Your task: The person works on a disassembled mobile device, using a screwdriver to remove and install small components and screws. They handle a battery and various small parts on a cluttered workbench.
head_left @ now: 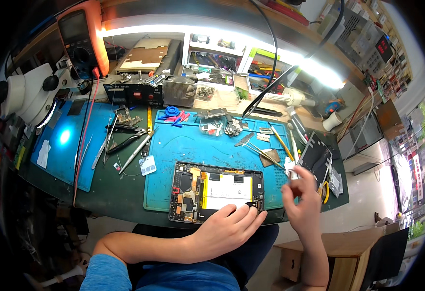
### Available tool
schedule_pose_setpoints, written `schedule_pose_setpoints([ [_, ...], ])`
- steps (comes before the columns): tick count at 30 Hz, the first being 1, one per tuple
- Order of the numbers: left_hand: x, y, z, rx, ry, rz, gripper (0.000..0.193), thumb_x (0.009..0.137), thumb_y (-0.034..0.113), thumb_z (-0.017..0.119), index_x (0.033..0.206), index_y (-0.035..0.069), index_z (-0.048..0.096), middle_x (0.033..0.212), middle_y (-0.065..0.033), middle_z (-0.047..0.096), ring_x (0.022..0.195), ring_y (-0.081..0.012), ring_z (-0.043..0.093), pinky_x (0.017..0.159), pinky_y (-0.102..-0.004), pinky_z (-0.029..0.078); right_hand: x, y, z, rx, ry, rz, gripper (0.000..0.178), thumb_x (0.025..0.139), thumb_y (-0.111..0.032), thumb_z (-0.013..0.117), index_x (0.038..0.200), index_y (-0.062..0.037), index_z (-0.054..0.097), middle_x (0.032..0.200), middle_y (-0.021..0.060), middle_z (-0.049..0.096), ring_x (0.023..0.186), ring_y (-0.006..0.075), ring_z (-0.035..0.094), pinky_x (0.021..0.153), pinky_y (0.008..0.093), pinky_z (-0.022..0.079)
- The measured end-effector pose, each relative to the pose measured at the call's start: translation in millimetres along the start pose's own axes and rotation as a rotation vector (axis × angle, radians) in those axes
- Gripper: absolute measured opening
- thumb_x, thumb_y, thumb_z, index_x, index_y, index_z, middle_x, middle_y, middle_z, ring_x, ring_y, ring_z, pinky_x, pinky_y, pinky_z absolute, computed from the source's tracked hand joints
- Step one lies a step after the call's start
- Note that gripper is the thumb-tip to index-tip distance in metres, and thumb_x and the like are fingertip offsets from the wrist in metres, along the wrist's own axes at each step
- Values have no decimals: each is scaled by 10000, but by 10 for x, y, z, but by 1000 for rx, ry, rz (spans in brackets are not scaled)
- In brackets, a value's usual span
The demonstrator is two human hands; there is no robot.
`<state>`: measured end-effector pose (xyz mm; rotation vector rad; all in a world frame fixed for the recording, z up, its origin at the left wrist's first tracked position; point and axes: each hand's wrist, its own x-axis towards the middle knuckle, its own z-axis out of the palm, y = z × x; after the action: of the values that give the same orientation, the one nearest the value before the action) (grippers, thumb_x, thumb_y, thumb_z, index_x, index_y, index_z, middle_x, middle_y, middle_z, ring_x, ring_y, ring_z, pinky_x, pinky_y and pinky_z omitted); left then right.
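A tablet (227, 191) lies with its inside exposed on a blue work mat (212, 151), near the front edge of the bench. Its white battery, copper-coloured parts and circuit boards show. My left hand (229, 225) rests across the tablet's lower right edge, fingers stretched flat over it and holding nothing. To the right of the tablet, my right hand (302, 201) is raised with its fingers curled together. A small pale or metallic bit shows at its fingertips, too small and blurred to name.
Tweezers (266, 152), a yellow-handled tool (280, 139) and a dark panel (314, 154) lie right of the tablet. Pliers (126, 141) and a silver pen-shaped tool (138, 150) lie left. Behind stand an orange multimeter (84, 41), a microscope (28, 97) and a power supply (135, 93).
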<state>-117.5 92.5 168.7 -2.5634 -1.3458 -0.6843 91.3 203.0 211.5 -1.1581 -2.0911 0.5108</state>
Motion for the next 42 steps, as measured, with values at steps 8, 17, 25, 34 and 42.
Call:
schedule_pose_setpoints([
  [8,-87,-476,-429,-195,78,-38,459,960,188,734,1398,61,680,1117,-76,754,999,-213,753,847,-364,580,358,147,388,-501,-7,-277,334,960,-208,794,1259,-71,737,962,97,733,865,308,729,755,424,574],
  [17,-105,-1677,-582,0,436,-482,315,978,116,760,1287,54,743,1013,-108,787,921,-313,769,803,-419,610,1233,-46,1148,-368,-104,-247,421,943,-324,827,1264,-74,724,1035,109,770,937,311,758,837,443,599],
  [25,-151,-1766,-592,18,506,-550,338,986,75,749,1322,53,726,1021,-111,779,890,-294,766,758,-385,616,1352,-115,1271,-182,94,-191,111,977,-120,768,974,-14,800,957,167,742,829,337,727,721,424,572],
  [34,-95,-1623,-501,-936,312,-598,539,1090,149,695,1571,-22,520,1303,-138,705,1086,-174,717,872,-335,635,804,-233,595,290,-155,53,207,1087,-162,672,1026,12,766,746,-2,555,693,74,504,615,274,404],
  [42,47,-1238,-342,-1553,-60,-815,267,1063,113,732,1290,-13,671,1102,-89,738,1029,-171,769,924,-314,663,190,-106,62,743,-330,344,351,1093,-140,678,1411,7,667,1044,42,712,819,86,623,664,226,515],
])
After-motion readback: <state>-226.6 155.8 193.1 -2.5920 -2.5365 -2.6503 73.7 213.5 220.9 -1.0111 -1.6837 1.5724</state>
